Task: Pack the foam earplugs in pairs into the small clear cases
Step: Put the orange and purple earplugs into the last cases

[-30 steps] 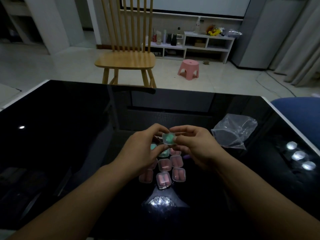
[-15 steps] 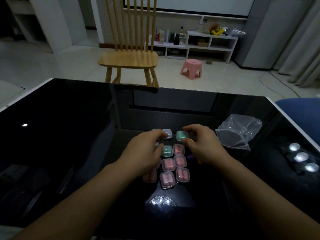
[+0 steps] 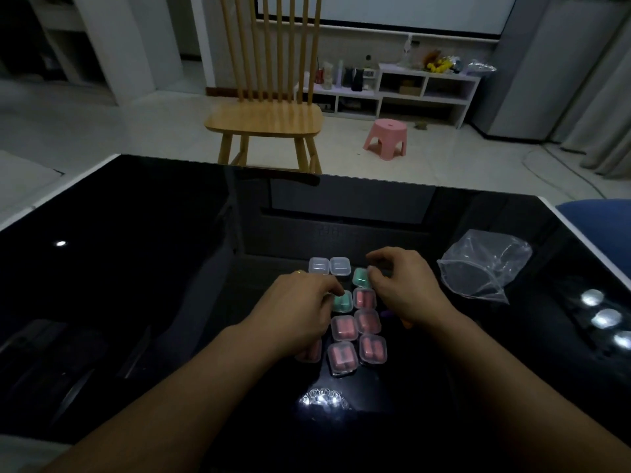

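the small clear cases lay grouped on the black glass table, at about 6 o'clock from its centre and close to the person. two empty cases sat side by side at the 12 o'clock end of the group, touching each other. just at 5 o'clock from them was a case with green earplugs, and a second green-filled case lay at 7 o'clock from that one. five cases with pink earplugs were packed close together toward 6 o'clock, in two rough columns; a sixth pink case showed only partly beneath the left wrist.

the left hand lay palm down over the 9 o'clock side of the group, fingers loosely curled, with a fingertip at the edge of the second green-filled case; whether it pinched anything could not be determined. the right hand was at the 3 o'clock side, fingers curled inward with the tips gathered beside the upper green case; contact with that case could not be confirmed.

small purple and orange items showed just under the right hand's heel, too hidden to identify. a crumpled clear plastic bag lay at 3 o'clock from the hands, well apart from the cases. beyond the table at 12 o'clock stood a wooden chair, with a pink stool at its 3 o'clock on the pale floor.
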